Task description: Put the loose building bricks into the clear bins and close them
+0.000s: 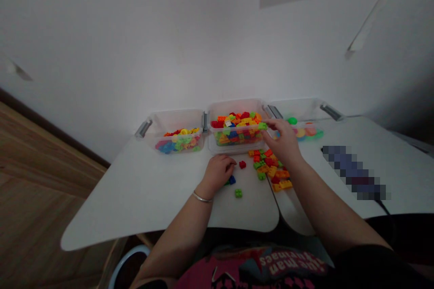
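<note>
My right hand (283,141) pinches a green toy brick (262,126) at the front right corner of the middle clear bin (233,104). That bin holds many mixed toy bricks (241,122). On the table, my left hand (219,172) is curled, its fingertips close to a small red brick (242,164); whatever its fingers may hold is hidden. A blue brick (232,179) and part of a green one show beside its palm. Nearer to me lies a single green brick (238,193). A loose pile of red, orange, yellow and green bricks (269,168) spreads under my right forearm.
Left of the middle bin stands another clear bin (176,117) with colourful pieces; a third bin (298,107) with round pieces is to the right. A blurred-out dark object (352,174) with a cable lies at right. The white tables (142,198) meet at a seam.
</note>
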Available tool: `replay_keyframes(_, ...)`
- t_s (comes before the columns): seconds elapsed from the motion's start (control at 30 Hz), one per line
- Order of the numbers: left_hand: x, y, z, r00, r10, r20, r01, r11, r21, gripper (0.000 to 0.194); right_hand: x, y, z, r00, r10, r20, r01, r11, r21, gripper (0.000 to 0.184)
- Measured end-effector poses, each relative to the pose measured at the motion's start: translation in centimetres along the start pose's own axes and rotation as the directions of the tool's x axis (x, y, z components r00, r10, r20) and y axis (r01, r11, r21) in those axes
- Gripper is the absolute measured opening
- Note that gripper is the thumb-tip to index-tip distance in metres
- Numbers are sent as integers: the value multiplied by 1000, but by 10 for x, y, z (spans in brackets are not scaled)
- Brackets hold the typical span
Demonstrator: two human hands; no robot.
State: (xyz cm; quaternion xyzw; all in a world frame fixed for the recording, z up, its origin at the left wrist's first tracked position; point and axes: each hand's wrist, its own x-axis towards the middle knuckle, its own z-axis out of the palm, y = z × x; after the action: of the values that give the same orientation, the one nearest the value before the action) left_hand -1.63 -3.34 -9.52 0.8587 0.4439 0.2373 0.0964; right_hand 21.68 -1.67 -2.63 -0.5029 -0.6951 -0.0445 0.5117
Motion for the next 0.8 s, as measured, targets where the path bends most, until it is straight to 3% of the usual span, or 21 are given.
replay_keyframes(0.17, -1, -1, 0, 1000, -3, 0, 3, 1000, -22, 17, 25, 16, 9, 992, 124, -27, -126, 989, -73, 30)
replay_keyframes(0.43, -2, -1, -1, 1000, -5, 0, 5, 1000, -27, 17, 28, 13, 20, 984, 144, 105, -103, 941, -321, 34)
replay_keyframes(0.67, -2, -2, -1, 1000, 5, 14, -5, 1000, -22, 18, 27, 11, 19, 976, 158, 149, -98, 933, -346, 30)
replay_keyframes(0.8, -2, -1, -2, 1000, 3, 19, -3, 1000, -27, 18, 25, 13, 22, 982, 141, 127, -101, 955, -280, 31)
